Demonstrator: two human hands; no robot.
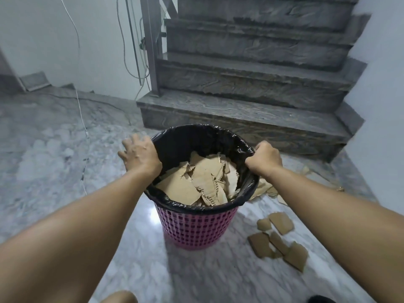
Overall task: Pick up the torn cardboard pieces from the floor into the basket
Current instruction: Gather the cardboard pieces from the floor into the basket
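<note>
A pink mesh basket (197, 228) lined with a black bag stands on the marble floor, filled with several torn brown cardboard pieces (203, 182). My left hand (140, 156) holds the basket's left rim, thumb side inside the bag and fingers spread outside. My right hand (263, 159) grips the right rim, fingers curled round the bag's edge. Several more cardboard pieces (278, 241) lie on the floor to the right of the basket. Others (266, 189) show just behind my right forearm.
A dark stone staircase (251, 106) rises right behind the basket. A metal post (150, 44) and hanging cables stand at its left. A thin white cable (84, 127) runs across the floor on the left. A white wall closes the right side.
</note>
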